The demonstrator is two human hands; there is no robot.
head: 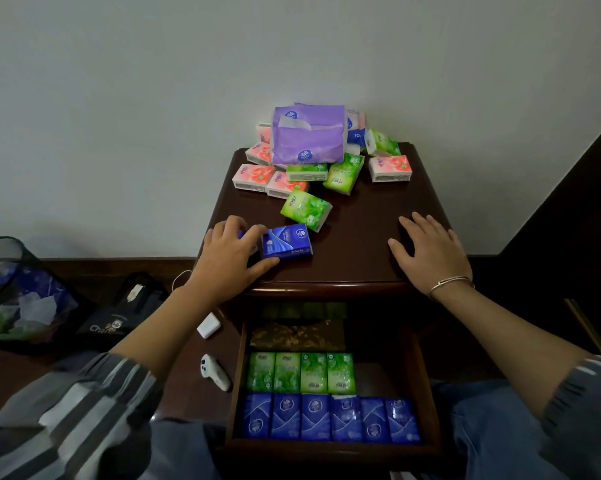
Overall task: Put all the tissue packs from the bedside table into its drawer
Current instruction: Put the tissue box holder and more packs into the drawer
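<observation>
On the dark wooden bedside table (354,216) my left hand (230,259) grips a blue tissue pack (287,241) near the front left edge, fingers and thumb curled around its left end. My right hand (430,252) lies flat on the table's front right, holding nothing. Behind, a green pack (306,209) lies alone, and several pink and green packs crowd around a large purple tissue pack (307,135) by the wall. Below, the open drawer (427,375) holds a row of green packs (301,372) and a row of blue packs (330,419).
A brown patterned pouch (297,336) lies at the drawer's back. On the floor to the left are a white charger (209,325), a white controller (214,371), a black bag (119,315) and a mesh bin (18,292) with rubbish. A dark wooden panel (569,209) rises at right.
</observation>
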